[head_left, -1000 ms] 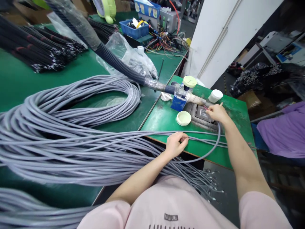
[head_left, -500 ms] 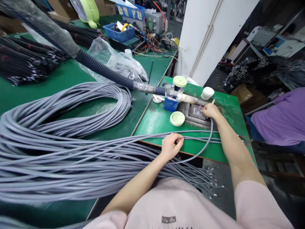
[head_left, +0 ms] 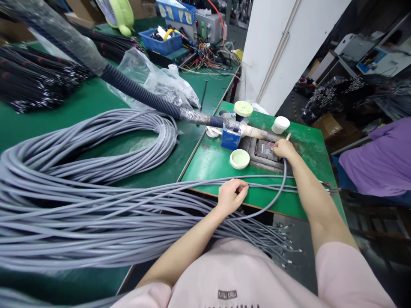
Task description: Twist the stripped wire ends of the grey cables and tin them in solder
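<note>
The cables [head_left: 128, 167] are gray. The tabletop [head_left: 205, 164] is green. The small box [head_left: 230, 139] is blue. The hose [head_left: 141, 92] is dark with ridges. The shirt [head_left: 237, 269] is pink.

A slim, round, grey-jacketed cable [head_left: 284, 182] bends upward in a smooth curve, its end bared into thin reddish wires [head_left: 271, 145] (too small to count) at a dark rectangular metal block [head_left: 267, 149]. Many more long grey-jacketed cables [head_left: 138, 167] lie in a broad loose coil on the green tabletop [head_left: 96, 96]; a few stretch rightward across it, while others fan out past its front edge, pale-tipped.
</note>
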`<state>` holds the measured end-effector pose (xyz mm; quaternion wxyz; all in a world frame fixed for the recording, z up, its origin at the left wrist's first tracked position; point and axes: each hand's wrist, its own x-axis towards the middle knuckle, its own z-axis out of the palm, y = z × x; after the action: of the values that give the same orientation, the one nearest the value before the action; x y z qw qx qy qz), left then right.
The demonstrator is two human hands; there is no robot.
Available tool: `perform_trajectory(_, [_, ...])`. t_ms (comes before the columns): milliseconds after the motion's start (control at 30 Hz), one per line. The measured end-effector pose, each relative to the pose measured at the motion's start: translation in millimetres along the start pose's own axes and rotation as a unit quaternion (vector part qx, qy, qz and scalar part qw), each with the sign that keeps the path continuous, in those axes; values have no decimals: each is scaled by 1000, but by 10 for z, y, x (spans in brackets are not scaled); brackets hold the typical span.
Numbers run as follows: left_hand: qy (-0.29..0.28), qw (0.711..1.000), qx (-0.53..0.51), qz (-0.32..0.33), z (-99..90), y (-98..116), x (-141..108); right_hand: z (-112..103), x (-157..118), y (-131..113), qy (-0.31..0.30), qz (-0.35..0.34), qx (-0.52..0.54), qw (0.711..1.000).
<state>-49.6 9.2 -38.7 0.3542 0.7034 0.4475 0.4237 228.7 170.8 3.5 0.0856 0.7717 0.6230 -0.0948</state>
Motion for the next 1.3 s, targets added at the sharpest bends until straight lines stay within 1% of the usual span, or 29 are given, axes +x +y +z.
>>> perform_trajectory(400, [-2,1000,3,-5,-2,-1,-3,64,67,44,4,-5,23,1000])
perform_trajectory(533, [-5,1000,11,-5,7,-2,-3,15,48,61,16,-3,57,998])
perform_trajectory(600, [-4,1000,12,-4,11,2,-4,-33,-25,90,27,-4,88,996])
perform_trajectory(667, [-3,1000,11,-3,11,3,-6,-68,-178,119,36,-14,133,990])
perform_trajectory(767, [2,1000,-17,-11,13,-5,-9,-46,-568,103,40,-39,216,975])
perform_trajectory(833, [15,996,-77,-37,29,-6,-3,22,-894,16,33,-58,300,952])
perform_trajectory(900, [24,983,-166,-80,67,16,15,115,-1215,-134,9,-79,475,876])
perform_trajectory(967, [14,953,-275,-125,131,69,41,209,-1487,-320,-12,-96,584,806])
perform_trajectory(1000, [6,933,-330,-144,170,107,54,250,-1598,-413,-18,-104,614,782])
perform_trajectory(1067, [0,890,-423,-171,254,192,74,312,-1766,-573,-21,-118,646,754])
perform_trajectory(1100, [7,874,-452,-179,294,234,79,329,-1826,-633,-19,-120,656,745])
perform_trajectory(1133, [20,864,-469,-184,330,273,80,338,-1872,-678,-16,-120,666,736])
perform_trajectory(1200, [52,856,-478,-188,387,333,74,334,-1931,-725,-12,-114,686,719])
perform_trajectory(1300, [89,862,-465,-183,427,383,55,299,-1961,-738,-15,-100,706,701])
